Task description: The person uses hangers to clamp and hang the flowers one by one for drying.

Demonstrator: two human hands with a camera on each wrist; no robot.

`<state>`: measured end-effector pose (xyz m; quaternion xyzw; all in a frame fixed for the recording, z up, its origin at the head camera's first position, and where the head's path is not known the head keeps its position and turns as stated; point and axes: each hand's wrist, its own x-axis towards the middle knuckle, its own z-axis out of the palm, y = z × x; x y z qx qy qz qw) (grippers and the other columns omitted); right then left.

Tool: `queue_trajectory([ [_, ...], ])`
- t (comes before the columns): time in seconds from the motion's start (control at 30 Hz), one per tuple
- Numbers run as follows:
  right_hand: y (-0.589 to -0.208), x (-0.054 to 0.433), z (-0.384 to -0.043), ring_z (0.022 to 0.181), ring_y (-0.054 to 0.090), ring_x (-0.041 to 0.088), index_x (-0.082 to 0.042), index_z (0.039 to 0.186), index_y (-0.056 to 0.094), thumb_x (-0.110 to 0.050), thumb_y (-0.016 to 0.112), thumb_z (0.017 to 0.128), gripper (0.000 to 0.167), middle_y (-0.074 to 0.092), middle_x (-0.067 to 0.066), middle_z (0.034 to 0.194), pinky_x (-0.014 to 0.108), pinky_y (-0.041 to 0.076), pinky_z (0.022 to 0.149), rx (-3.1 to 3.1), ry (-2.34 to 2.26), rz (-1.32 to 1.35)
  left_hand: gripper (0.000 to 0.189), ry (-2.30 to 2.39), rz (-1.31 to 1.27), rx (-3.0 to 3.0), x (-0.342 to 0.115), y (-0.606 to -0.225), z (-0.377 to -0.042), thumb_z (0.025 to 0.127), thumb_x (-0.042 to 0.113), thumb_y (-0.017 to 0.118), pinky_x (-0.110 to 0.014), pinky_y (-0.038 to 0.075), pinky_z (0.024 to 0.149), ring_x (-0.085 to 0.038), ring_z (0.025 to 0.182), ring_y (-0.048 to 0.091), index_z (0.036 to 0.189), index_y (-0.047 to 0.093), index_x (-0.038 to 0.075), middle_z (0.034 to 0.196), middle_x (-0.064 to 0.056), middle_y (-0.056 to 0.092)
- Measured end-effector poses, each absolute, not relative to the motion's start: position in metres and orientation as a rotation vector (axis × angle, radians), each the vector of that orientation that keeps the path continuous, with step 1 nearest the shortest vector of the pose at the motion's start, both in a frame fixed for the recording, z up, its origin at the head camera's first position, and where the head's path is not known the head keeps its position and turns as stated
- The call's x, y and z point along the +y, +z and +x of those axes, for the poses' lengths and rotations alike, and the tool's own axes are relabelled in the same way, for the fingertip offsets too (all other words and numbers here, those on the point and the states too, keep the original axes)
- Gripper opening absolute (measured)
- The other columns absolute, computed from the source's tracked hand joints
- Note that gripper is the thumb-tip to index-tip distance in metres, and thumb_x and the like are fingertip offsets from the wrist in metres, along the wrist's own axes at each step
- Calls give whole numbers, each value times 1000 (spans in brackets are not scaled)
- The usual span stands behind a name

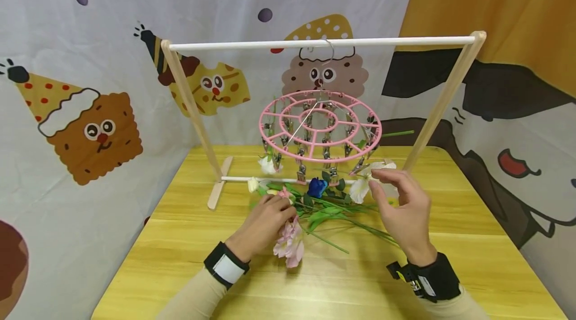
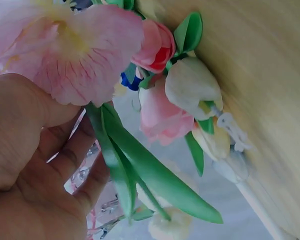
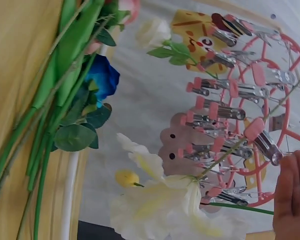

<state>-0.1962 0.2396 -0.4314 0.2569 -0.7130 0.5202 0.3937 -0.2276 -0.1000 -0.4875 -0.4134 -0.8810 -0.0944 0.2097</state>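
Observation:
My left hand (image 1: pixel 270 217) is over the flowers on the table and pinches a pink ruffled artificial flower (image 1: pixel 289 244) near its head. In the left wrist view its petals (image 2: pixel 85 50) cover the thumb tip, and green leaves (image 2: pixel 145 175) hang below. My right hand (image 1: pixel 407 210) is raised at the right, thumb and forefinger apart, beside a white flower (image 1: pixel 360 189). That flower (image 3: pixel 165 205) hangs by its stem among the clips of a pink round hanger (image 1: pixel 320 157). In the right wrist view the right fingers (image 3: pixel 290 195) are near a pink-tipped clip (image 3: pixel 264 140).
The hanger hooks over a white rod (image 1: pixel 252 45) on a wooden stand (image 1: pixel 193 110). A white rose (image 1: pixel 268 165) hangs at its left. Under it lie a blue rose (image 1: pixel 317 187), tulips and green stems (image 1: pixel 333 214) on the wooden table (image 1: pixel 171 260). A printed curtain (image 1: pixel 112 20) stands behind.

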Motion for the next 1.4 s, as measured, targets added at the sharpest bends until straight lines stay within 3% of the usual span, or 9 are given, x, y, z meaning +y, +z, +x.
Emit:
queue_trajectory([
  [0.17, -443, 236, -190, 104, 79, 9, -8, 117, 87, 22, 87, 88, 41, 85, 9, 109, 12, 62, 99, -2035, 1118, 779, 33, -309, -1156, -2473, -101, -485, -228, 85, 14, 103, -44, 61, 106, -18, 112, 76, 110, 85, 26, 111, 5, 77],
  [0.3, -455, 229, -187, 94, 78, 8, -21, 116, 86, 10, 91, 93, 39, 85, -5, 108, 12, 61, 84, -2249, 983, 860, 42, -332, -1143, -2480, -102, -484, -228, 81, 5, 106, -46, 62, 107, -20, 115, 77, 111, 85, 26, 110, 6, 76],
  [0.5, -463, 219, -182, 91, 81, 12, -18, 119, 86, -1, 95, 95, 31, 84, -7, 108, 26, 69, 79, -2381, 922, 833, 45, -385, -1108, -2413, -104, -480, -227, 86, -10, 97, -49, 64, 110, -23, 125, 78, 110, 81, 24, 120, 3, 80],
  [0.63, -463, 217, -178, 92, 81, 12, -20, 121, 86, -3, 97, 94, 33, 85, -6, 108, 34, 72, 82, -2400, 945, 790, 42, -462, -1084, -2351, -105, -475, -225, 93, -14, 89, -44, 66, 102, -21, 120, 77, 111, 79, 22, 120, 2, 79],
  [0.73, -462, 217, -176, 93, 80, 7, -24, 121, 85, -2, 97, 94, 36, 85, -7, 108, 30, 72, 82, -2362, 1050, 778, 29, -538, -1064, -2309, -104, -472, -223, 101, -5, 86, -40, 65, 93, -19, 113, 76, 114, 78, 19, 116, 1, 76],
  [0.87, -456, 215, -175, 95, 83, 8, -22, 123, 85, 6, 92, 96, 39, 88, 1, 111, 24, 72, 87, -2254, 1285, 811, 15, -677, -1059, -2245, -101, -468, -223, 108, 4, 81, -31, 65, 86, -17, 102, 76, 117, 78, 15, 112, 0, 75],
  [1.07, -442, 205, -176, 103, 88, 10, -6, 128, 83, 18, 84, 96, 40, 87, 16, 118, 28, 73, 92, -2105, 1519, 860, 18, -853, -1092, -2167, -95, -461, -223, 106, -4, 80, -23, 65, 83, -15, 98, 75, 117, 78, 11, 111, 0, 75],
  [1.23, -433, 197, -182, 102, 88, 11, -3, 127, 82, 24, 79, 96, 42, 88, 18, 111, 20, 70, 84, -1994, 1530, 922, 17, -961, -1096, -2171, -90, -458, -219, 108, -3, 78, -21, 66, 85, -17, 101, 76, 119, 76, 9, 113, -6, 76],
  [1.4, -422, 186, -184, 102, 87, 14, -3, 128, 82, 24, 80, 96, 42, 85, 19, 115, 26, 72, 85, -1946, 1514, 975, 20, -1022, -1099, -2149, -84, -458, -219, 105, -6, 80, -21, 68, 88, -19, 102, 78, 119, 75, 7, 112, -7, 76],
])
